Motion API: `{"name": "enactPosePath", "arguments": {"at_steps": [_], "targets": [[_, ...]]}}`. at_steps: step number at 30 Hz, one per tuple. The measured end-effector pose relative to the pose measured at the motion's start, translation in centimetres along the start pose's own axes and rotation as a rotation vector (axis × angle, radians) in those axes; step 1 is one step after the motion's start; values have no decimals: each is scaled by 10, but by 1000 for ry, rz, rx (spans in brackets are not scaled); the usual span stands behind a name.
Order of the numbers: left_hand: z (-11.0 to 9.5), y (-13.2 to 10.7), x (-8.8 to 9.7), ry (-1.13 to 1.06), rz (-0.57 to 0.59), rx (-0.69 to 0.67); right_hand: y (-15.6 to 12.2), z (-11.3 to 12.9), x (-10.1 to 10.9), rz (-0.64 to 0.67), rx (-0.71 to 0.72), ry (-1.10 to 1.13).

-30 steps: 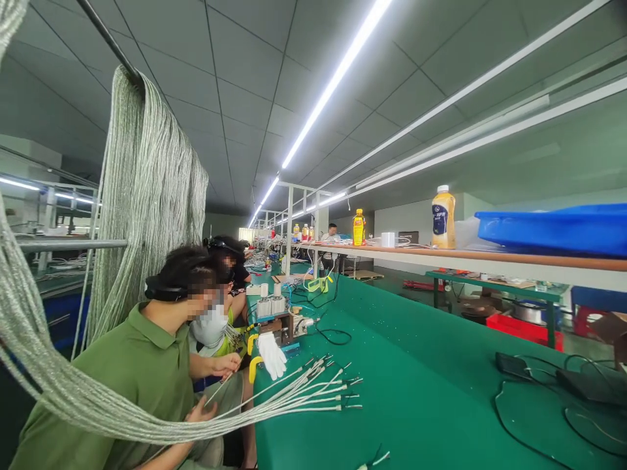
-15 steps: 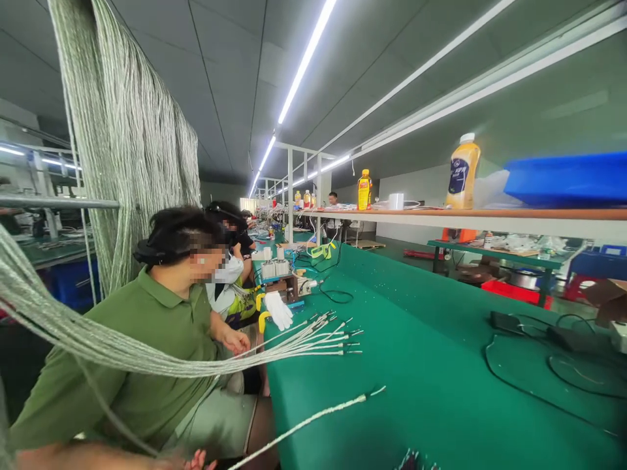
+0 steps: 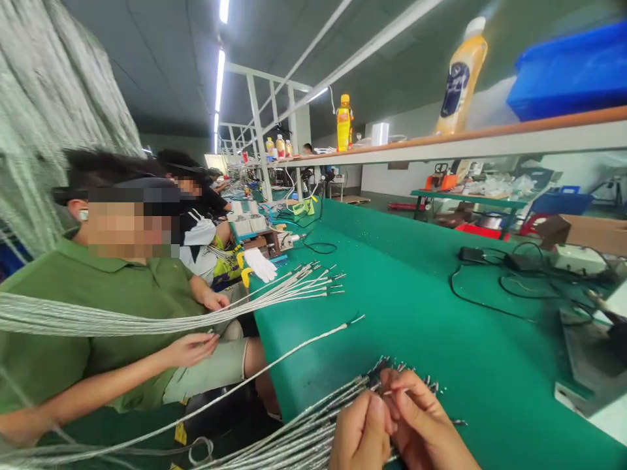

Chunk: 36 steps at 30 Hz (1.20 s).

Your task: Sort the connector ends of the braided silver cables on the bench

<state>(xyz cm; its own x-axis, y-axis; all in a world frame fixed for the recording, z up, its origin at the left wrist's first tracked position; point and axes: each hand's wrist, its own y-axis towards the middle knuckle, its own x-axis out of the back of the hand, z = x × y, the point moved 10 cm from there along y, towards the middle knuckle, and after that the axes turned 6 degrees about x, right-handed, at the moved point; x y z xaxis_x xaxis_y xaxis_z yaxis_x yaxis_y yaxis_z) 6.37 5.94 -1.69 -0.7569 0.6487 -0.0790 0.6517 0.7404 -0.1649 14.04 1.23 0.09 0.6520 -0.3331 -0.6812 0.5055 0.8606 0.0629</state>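
Note:
My left hand and my right hand are together at the bottom middle, both closed in a pinch on thin silver braided cables. The cables form a bundle that runs from the lower left onto the green table, with small metal ends fanned out just past my fingers. A single loose cable lies on the table a little further off.
A co-worker in a green shirt sits close on my left, holding another cable bundle that rests on the table. More people sit beyond. Black wires and a device lie at the right. Bottles and a blue bin stand on the shelf.
The view has tilted down and to the right. My two hands and my cable bundle have come into view at the bottom; earlier they were out of sight.

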Motion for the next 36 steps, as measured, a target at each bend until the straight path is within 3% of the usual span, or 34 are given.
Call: {"name": "enactPosePath", "arguments": {"at_steps": [5, 11, 16, 24, 31, 36], "targets": [[14, 5, -3, -56, 10, 12, 1, 1, 0, 29, -11, 136], [-15, -4, 1, 105, -70, -208, 0, -2, -2, 74, -31, 177], [-31, -7, -3, 228, -38, -319, -2, 5, -11, 145, -36, 60], [-45, -11, -5, 343, -47, -388, 4, 17, -2, 133, 60, -242], [-48, -13, -4, 369, -87, -451, 3, 16, 0, 128, 7, -260], [-55, -19, 3, 468, -207, -520, 7, 17, -4, 116, 4, -228]]}}
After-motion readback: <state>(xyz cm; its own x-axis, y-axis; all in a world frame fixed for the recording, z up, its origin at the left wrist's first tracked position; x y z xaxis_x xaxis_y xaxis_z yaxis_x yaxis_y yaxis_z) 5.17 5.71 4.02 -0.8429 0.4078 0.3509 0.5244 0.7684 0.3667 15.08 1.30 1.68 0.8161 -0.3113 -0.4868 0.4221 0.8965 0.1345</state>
